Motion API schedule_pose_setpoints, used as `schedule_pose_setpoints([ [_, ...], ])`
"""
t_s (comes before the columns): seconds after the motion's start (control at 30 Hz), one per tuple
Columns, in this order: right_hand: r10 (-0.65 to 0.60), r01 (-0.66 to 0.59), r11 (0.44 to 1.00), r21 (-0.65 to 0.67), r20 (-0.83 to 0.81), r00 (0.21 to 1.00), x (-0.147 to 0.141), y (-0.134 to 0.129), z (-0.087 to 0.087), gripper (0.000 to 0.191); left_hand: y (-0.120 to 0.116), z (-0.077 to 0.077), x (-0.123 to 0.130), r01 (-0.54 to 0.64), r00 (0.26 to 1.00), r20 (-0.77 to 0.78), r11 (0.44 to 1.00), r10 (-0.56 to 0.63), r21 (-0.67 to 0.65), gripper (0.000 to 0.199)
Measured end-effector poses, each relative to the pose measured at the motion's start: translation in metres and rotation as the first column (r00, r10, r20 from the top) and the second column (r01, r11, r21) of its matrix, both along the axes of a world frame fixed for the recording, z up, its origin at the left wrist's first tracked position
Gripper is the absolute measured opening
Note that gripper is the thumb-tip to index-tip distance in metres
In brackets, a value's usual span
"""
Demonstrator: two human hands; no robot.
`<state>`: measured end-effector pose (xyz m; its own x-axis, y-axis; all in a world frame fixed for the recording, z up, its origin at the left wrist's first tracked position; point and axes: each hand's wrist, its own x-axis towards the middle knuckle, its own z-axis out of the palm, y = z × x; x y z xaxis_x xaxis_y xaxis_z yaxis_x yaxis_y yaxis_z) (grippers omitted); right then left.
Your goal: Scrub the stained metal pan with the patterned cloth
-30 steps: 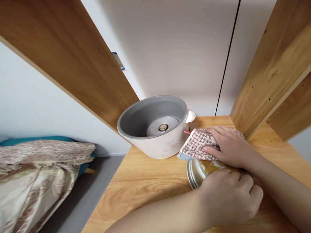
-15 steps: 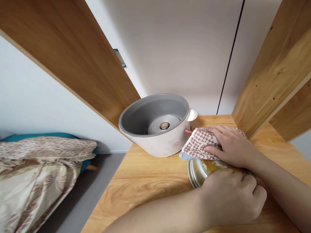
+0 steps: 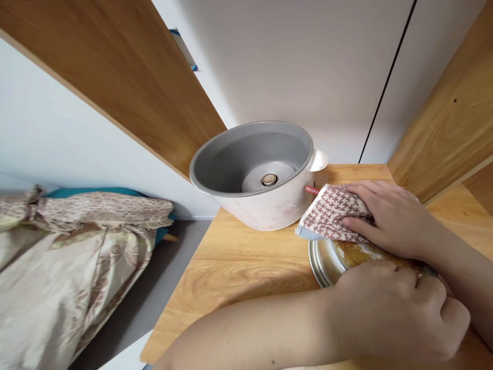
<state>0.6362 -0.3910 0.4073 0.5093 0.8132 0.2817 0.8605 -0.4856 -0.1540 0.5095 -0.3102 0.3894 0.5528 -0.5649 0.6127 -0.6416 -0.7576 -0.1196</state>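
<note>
A metal pot [image 3: 327,262] with a ridged rim lies tilted on the wooden surface, its side stained golden brown. My left hand [image 3: 400,308] is closed at its near side, knuckles up; the fingertips are hidden. My right hand [image 3: 393,218] lies over a folded checked cloth [image 3: 333,213], brown and cream with a red tag, and presses it against the far upper side of the pot. Just left of the cloth stands a white rice cooker body [image 3: 265,210], lidless, with a grey inside and a round heating plate [image 3: 254,177].
The wooden surface [image 3: 204,257] ends at a left edge above a grey floor [image 3: 185,239]. Wooden posts [image 3: 127,77] rise left and right before a white panel [image 3: 292,61]. Lower left, patterned fabric [image 3: 57,288] covers a teal seat.
The view has shifted, so the rice cooker sits higher and the hands farther right in the picture. Both hands keep their places on the pot and cloth.
</note>
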Motion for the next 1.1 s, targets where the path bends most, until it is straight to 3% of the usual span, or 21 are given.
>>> schedule_pose_setpoints([
  [0.17,0.0,0.0,1.0,0.008,0.015,1.0,0.0,-0.001,-0.001,0.054,-0.001,0.0,0.001,0.005,1.0,-0.011,0.999,-0.004,0.046,0.024],
  [0.37,-0.011,0.011,1.0,0.005,0.023,1.0,-0.001,0.0,-0.001,0.053,-0.003,-0.01,0.0,-0.032,0.986,0.162,0.996,0.046,-0.086,0.023],
  [0.67,-0.083,0.083,0.996,-0.037,0.018,0.996,-0.003,0.001,0.002,0.049,-0.003,-0.014,0.003,-0.02,0.979,0.198,0.996,0.038,-0.088,0.021],
  [1.1,-0.042,0.043,0.998,-0.035,0.023,0.999,-0.003,0.0,0.002,0.048,-0.007,-0.02,0.007,0.004,0.97,0.241,0.992,0.027,-0.128,0.018],
])
